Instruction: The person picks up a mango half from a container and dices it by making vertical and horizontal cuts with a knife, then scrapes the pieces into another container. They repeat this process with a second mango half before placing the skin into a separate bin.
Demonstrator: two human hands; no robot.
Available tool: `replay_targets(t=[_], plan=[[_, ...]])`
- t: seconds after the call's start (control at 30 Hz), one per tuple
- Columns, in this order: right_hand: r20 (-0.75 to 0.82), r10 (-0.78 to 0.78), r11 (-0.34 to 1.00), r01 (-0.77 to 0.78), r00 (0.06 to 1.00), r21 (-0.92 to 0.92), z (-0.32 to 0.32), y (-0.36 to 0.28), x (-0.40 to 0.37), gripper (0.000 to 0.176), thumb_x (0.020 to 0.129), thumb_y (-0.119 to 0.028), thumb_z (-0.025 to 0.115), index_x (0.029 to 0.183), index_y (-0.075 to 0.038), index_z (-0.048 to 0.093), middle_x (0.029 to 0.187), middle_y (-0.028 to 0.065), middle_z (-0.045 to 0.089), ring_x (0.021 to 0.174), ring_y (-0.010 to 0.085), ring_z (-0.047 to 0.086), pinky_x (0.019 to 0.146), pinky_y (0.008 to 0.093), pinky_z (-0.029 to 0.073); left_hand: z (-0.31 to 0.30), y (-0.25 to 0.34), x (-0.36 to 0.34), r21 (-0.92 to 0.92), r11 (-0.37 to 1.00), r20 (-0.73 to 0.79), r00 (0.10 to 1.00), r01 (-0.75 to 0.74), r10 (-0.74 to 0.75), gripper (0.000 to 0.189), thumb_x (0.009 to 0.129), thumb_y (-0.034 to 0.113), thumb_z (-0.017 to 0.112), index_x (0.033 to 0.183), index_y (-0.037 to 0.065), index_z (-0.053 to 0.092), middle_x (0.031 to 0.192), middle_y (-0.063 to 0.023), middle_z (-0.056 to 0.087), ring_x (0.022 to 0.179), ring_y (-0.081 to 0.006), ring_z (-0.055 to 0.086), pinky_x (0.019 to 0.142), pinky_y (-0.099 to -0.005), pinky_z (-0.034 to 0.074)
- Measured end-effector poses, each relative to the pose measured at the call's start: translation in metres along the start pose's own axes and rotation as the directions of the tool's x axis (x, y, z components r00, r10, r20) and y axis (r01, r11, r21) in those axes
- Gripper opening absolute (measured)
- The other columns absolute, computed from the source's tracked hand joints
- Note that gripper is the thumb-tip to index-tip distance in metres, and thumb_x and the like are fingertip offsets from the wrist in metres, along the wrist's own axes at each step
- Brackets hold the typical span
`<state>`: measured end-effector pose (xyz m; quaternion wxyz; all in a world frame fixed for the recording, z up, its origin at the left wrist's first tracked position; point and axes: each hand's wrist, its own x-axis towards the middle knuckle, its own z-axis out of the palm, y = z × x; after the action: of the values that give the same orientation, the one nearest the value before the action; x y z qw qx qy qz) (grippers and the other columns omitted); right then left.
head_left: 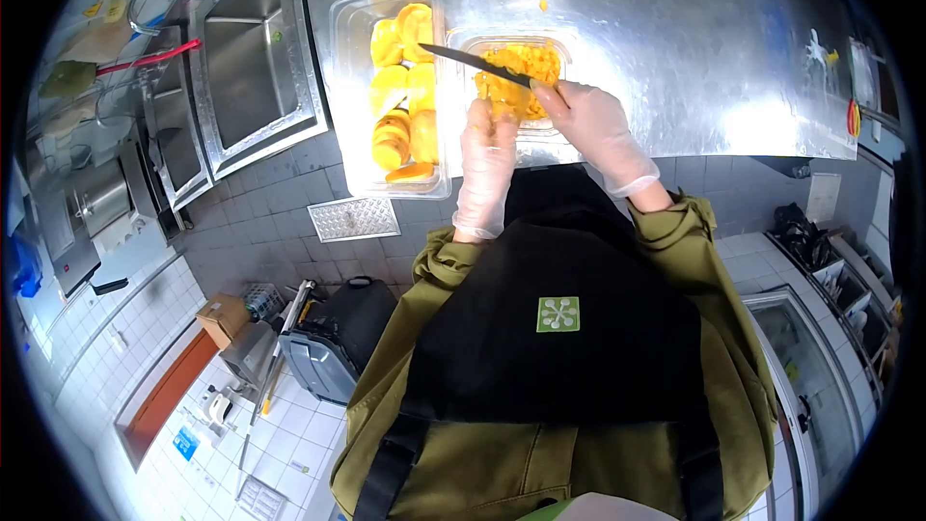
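Observation:
My right hand (590, 123), in a clear glove, grips the handle of a dark-bladed knife (473, 60). The blade points up and left, over a clear container (567, 42) of diced orange-yellow fruit that looks like mango (542, 62). My left hand (488, 154), gloved too, curls around a mango piece (503, 89) at the container's near left side, just below the blade. Fingers hide part of that piece. To the left, a larger clear tray (340, 48) holds several big peeled mango pieces (390, 87).
Both containers stand on a steel worktop (694, 58), with small orange scraps (543, 5) beyond them. A steel sink (253, 77) lies to the left. Below it are a floor drain cover (353, 219) and a dark bin (342, 342). A glass-door unit (805, 367) is at lower right.

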<state>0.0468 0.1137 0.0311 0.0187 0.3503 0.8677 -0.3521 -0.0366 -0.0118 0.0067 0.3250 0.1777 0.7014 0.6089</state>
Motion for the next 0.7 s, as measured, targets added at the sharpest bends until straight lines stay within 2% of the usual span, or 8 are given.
replay_targets(t=[0.07,0.17,0.37,0.47,0.57,0.6,0.7], plan=[[0.165,0.067,0.991,-0.085,0.984,0.106,-0.012,-0.006,-0.006,0.049,0.088,-0.043,0.041,0.072,0.0,0.058,0.068,0.0195,0.058,0.069,0.0369,0.057,0.065,0.0411,0.045,-0.004,-0.01,0.001,-0.253,0.967,0.01,0.999,0.039,-0.038,0.006,0.087,0.007,0.052,0.093,0.005,0.053,0.085,0.0011,0.057,0.075,-0.0069,0.051,0.069,-0.0205,0.041],[0.134,-0.063,0.996,0.055,0.989,0.067,-0.001,0.004,-0.011,0.049,0.088,-0.044,0.042,0.071,-0.001,0.059,0.067,0.0188,0.058,0.068,0.0365,0.058,0.063,0.041,0.045,0.0,-0.008,0.004,-0.435,0.886,-0.024,0.981,0.162,-0.191,0.007,0.086,0.005,0.053,0.093,0.005,0.055,0.086,0.0005,0.059,0.077,-0.0064,0.052,0.071,-0.0203,0.042],[0.074,-0.121,0.982,0.131,0.99,-0.135,0.006,0.006,-0.006,0.048,0.088,-0.044,0.041,0.072,-0.002,0.06,0.064,0.0158,0.059,0.064,0.0336,0.059,0.061,0.0406,0.047,-0.004,-0.019,-0.001,-0.34,0.93,0.107,0.989,0.136,-0.105,0.004,0.084,0.002,0.054,0.083,0.005,0.057,0.083,0.0015,0.059,0.074,-0.0043,0.05,0.069,-0.0193,0.041],[0.063,-0.082,0.984,0.091,0.995,-0.153,0.007,0.004,0.001,0.05,0.088,-0.045,0.04,0.072,-0.003,0.06,0.062,0.0148,0.059,0.063,0.0326,0.059,0.06,0.0403,0.047,-0.007,-0.022,-0.003,-0.274,0.951,0.184,0.979,0.14,-0.091,0.006,0.084,0.002,0.053,0.081,0.006,0.056,0.082,0.0019,0.058,0.073,-0.0035,0.048,0.067,-0.0189,0.04],[0.085,0.004,0.993,0.006,0.996,-0.121,-0.004,0.005,0.006,0.051,0.088,-0.046,0.038,0.072,-0.002,0.06,0.064,0.0149,0.06,0.065,0.0328,0.06,0.062,0.04,0.047,-0.006,-0.011,-0.008,-0.23,0.963,0.195,0.976,0.138,-0.094,0.007,0.083,0.001,0.054,0.08,0.007,0.055,0.082,0.0022,0.058,0.073,-0.0033,0.048,0.068,-0.0191,0.04],[0.119,0.011,0.999,-0.005,0.993,-0.053,-0.006,0.006,0.004,0.052,0.089,-0.046,0.038,0.073,-0.002,0.06,0.067,0.0159,0.06,0.067,0.0337,0.059,0.064,0.04,0.046,-0.006,-0.007,-0.009,-0.222,0.966,0.185,0.978,0.135,-0.094,0.007,0.083,0.001,0.054,0.079,0.007,0.055,0.082,0.0023,0.058,0.074,-0.0034,0.048,0.068,-0.0192,0.04],[0.258,-0.01,1.0,0.004,0.966,0.024,-0.017,0.005,-0.009,0.051,0.089,-0.045,0.038,0.072,-0.002,0.06,0.07,0.0172,0.06,0.069,0.0344,0.058,0.065,0.0404,0.045,-0.009,-0.018,-0.005,-0.318,0.933,0.16,0.98,0.166,-0.12,0.008,0.081,0.0,0.055,0.081,0.007,0.055,0.082,0.0014,0.058,0.075,-0.005,0.05,0.071,-0.02,0.042]])
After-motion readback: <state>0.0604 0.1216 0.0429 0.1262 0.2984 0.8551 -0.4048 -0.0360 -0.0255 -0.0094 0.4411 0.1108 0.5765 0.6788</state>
